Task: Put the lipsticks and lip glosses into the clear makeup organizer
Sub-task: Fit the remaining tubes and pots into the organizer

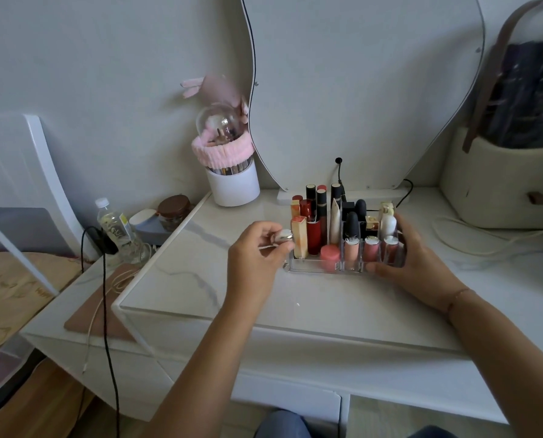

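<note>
While the left hand point(257, 251) pinches it in curled fingertips, the silver-capped lip gloss point(283, 237) lies roughly level, cap toward 3 o'clock, just beside the left wall of the clear makeup organizer point(311, 266). At the organizer's 3 o'clock, the right hand point(418, 263) clasps its end, thumb along the front.

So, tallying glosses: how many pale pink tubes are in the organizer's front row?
3, side by side in the front right slots: left tube, middle tube, right tube. More may hide behind.
</note>
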Action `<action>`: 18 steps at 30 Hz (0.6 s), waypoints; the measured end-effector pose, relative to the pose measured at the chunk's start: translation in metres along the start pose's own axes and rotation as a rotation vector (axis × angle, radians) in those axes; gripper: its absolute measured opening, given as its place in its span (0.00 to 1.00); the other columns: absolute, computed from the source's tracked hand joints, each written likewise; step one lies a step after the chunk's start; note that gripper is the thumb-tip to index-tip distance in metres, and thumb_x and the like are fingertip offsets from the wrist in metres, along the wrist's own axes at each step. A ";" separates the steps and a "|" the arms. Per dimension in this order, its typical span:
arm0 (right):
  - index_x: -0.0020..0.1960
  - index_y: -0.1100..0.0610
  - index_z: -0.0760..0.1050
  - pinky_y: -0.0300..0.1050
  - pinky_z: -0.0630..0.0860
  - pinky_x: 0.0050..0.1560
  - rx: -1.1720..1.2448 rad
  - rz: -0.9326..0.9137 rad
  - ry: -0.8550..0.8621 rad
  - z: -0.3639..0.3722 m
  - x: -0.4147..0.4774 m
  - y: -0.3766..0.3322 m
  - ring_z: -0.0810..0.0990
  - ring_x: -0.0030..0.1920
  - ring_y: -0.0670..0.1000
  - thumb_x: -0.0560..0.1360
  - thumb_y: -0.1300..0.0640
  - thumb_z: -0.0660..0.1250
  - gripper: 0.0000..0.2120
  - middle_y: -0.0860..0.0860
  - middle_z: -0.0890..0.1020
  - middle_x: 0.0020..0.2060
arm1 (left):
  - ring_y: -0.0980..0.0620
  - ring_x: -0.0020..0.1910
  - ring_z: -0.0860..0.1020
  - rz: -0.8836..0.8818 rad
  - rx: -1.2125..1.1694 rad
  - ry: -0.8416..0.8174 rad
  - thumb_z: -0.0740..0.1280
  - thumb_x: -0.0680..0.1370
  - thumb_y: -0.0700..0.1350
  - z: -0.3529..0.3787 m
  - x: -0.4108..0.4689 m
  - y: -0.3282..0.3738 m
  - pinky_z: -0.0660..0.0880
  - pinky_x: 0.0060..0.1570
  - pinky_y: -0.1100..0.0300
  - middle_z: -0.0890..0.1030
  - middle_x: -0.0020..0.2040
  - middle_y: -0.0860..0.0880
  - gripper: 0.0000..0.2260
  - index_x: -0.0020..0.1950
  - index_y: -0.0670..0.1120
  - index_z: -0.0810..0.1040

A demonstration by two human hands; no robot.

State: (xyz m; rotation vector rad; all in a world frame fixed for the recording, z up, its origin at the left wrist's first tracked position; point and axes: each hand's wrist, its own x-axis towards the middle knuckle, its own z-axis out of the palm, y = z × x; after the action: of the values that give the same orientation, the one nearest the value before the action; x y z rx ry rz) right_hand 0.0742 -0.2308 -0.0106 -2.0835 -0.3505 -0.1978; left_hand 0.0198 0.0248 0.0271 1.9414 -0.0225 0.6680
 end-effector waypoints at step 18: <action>0.72 0.42 0.55 0.28 0.68 0.48 0.072 0.014 -0.004 0.000 -0.001 -0.002 0.75 0.57 0.46 0.65 0.56 0.77 0.44 0.49 0.70 0.66 | 0.63 0.41 0.76 0.178 0.024 0.082 0.75 0.67 0.41 0.041 0.010 0.016 0.69 0.42 0.74 0.80 0.43 0.55 0.12 0.47 0.49 0.78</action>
State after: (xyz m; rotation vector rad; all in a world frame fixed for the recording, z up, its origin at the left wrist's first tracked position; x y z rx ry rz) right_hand 0.0724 -0.2302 -0.0094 -2.0150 -0.3407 -0.1709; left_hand 0.0420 -0.0141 0.0323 1.9485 -0.1382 0.8684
